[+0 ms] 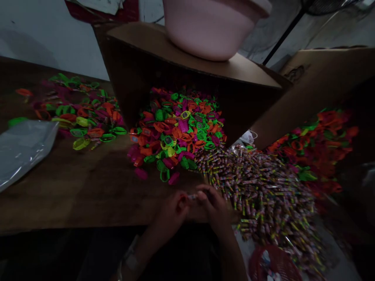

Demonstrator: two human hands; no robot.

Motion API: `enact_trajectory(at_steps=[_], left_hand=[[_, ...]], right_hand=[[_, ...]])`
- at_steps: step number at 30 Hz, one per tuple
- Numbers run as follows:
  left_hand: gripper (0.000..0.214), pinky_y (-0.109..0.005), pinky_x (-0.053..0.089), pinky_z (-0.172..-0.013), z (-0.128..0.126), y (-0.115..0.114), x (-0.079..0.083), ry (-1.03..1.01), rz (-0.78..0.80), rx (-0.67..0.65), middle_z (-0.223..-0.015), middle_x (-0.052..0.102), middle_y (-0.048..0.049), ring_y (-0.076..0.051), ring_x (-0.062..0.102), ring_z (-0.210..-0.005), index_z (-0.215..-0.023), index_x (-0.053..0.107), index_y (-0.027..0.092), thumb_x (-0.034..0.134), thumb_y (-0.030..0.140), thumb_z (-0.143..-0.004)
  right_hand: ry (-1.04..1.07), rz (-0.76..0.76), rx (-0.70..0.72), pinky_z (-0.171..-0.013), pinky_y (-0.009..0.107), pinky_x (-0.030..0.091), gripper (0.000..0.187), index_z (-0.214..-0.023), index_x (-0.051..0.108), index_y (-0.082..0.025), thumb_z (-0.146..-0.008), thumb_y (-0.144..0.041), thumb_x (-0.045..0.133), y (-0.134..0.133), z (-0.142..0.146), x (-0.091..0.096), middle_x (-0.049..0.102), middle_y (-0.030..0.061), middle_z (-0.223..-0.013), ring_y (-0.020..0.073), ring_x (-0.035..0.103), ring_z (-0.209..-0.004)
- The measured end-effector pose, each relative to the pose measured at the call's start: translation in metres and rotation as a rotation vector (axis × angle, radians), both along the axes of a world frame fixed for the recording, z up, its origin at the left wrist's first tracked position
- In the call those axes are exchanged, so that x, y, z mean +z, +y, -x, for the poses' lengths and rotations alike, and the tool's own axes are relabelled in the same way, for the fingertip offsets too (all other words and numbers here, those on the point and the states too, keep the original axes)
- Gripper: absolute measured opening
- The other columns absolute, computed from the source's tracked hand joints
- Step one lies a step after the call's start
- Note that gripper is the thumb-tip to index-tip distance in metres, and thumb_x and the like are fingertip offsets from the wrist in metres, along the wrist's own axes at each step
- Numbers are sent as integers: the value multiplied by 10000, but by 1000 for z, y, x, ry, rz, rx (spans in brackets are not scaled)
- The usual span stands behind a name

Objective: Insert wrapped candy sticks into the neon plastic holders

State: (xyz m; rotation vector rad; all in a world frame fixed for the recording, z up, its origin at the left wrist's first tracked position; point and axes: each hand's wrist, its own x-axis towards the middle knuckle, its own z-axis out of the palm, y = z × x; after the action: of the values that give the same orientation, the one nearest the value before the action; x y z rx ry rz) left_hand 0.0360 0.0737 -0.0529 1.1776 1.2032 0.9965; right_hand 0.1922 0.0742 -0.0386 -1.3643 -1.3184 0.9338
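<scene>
My left hand [170,214] is closed around a red-orange toy watch [182,199] near the front edge of the wooden table. Between the two hands a small, thin wrapped candy stick [192,197] reaches from the watch to the fingertips of my right hand [216,208], which pinch its end. Whether the stick is inside the watch is too dark and blurred to tell. Just beyond lies a heap of green, orange, pink and yellow toy watches [175,132], spilling from a cardboard box [249,101]. Many wrapped candy sticks [258,183] are piled to the right of my right hand.
A pink tub [211,27] stands on top of the box. More toy watches [88,117] lie at the left, beside a clear plastic bag [26,148]. Another pile of orange and green watches [319,148] is at the right. A red basket [275,261] sits low at the front right.
</scene>
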Motion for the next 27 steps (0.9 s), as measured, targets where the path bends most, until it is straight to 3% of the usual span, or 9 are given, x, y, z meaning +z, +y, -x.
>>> enact_trajectory(at_steps=[2,3,5,7,10,14,18,22,27], left_hand=[[213,-348,517,-707,28,14,10,-216,58,105,-738,639,-25,-210,630,-744,-796,598,207,650,388,-695],[292,-350,528,-709,45,23,15,-385,36,220,-804,654,-35,-222,645,-806,-827,592,218,631,480,-706],[473,-372,543,-754,78,39,23,-675,-53,457,-961,670,-68,-251,638,-954,-867,582,225,543,663,-693],[512,-375,547,-778,98,47,22,-725,-44,599,-1044,670,-67,-244,628,-993,-893,582,231,575,680,-647],[430,-362,543,-744,92,46,7,-309,-24,547,-958,695,-47,-225,648,-861,-910,621,230,685,534,-613],[225,-406,491,-830,46,46,-14,342,-156,330,-885,695,-100,-283,634,-884,-819,672,171,688,337,-668],[367,-402,486,-756,21,56,-16,887,-178,268,-982,667,-204,-329,645,-909,-1152,565,74,512,235,-827],[489,-360,478,-645,22,61,-20,928,-53,235,-857,687,-193,-321,670,-782,-1288,422,0,479,231,-861],[264,-353,474,-798,17,59,-27,832,-209,183,-975,677,-148,-264,642,-913,-1014,633,115,442,101,-832]], right_hand=[[134,19,4,-647,297,511,395,-1165,571,-213,-824,-412,560,0,-8,-1,713,48,-840,155,619,-643],[168,15,-29,-663,312,517,459,-1249,512,-215,-836,-413,548,1,-13,-2,719,62,-877,162,632,-667],[119,6,-117,-668,326,524,477,-1267,497,-205,-837,-406,546,6,-22,-8,725,75,-881,179,652,-707],[-83,-8,-176,-686,335,528,412,-1174,567,-186,-818,-395,549,16,-30,-17,725,84,-883,201,664,-763],[-394,-16,-208,-755,360,511,292,-1009,644,-164,-807,-326,508,41,-36,-31,717,109,-923,228,655,-833],[-546,9,-192,-846,359,439,199,-881,681,-155,-744,-138,537,74,-29,-42,707,143,-928,248,623,-912],[-609,51,-183,-789,339,417,204,-696,670,-149,-692,-6,524,90,-18,-41,694,166,-775,251,629,-853],[-568,44,-136,-709,326,437,169,-735,669,-158,-767,-95,514,81,-16,-33,693,134,-734,235,638,-758],[-411,-16,2,-714,286,490,201,-927,662,-172,-797,-278,551,53,13,-28,719,67,-884,190,647,-790]])
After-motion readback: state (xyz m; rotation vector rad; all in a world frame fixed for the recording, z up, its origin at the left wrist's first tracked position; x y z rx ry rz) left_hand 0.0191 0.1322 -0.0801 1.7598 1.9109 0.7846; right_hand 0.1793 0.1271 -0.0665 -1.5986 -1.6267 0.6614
